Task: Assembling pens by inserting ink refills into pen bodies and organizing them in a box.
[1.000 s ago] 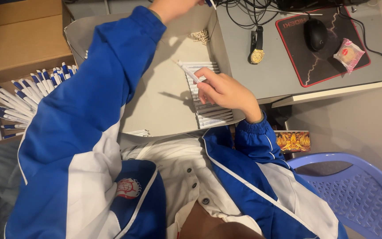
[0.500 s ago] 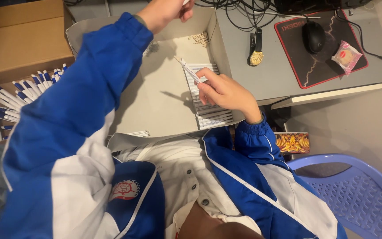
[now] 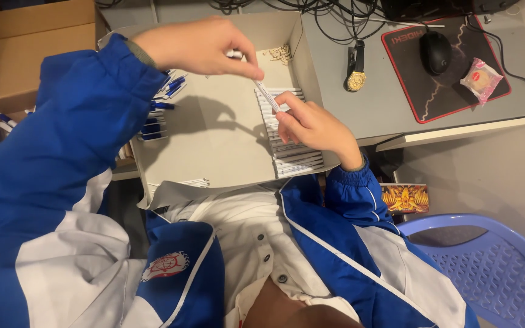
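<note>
My left hand (image 3: 199, 45) and my right hand (image 3: 314, 124) together hold one thin white pen (image 3: 267, 94) over an open grey cardboard box (image 3: 214, 136). The left fingers pinch its upper end, the right fingers its lower end. Under my right hand a row of white pens (image 3: 290, 155) lies side by side along the box's right wall. More pens with blue caps (image 3: 159, 112) lie at the box's left side, partly hidden by my blue sleeve.
A brown cardboard box (image 3: 7, 67) with a few blue-capped pens stands at the left. On the grey desk lie a wristwatch (image 3: 355, 70), a black mouse (image 3: 435, 51) on a mouse pad, a wrapped snack (image 3: 480, 79) and cables. A blue plastic chair (image 3: 487, 267) is at lower right.
My left hand has come back from the far edge of the box to the middle and now grips the upper end of the pen that my right hand holds.
</note>
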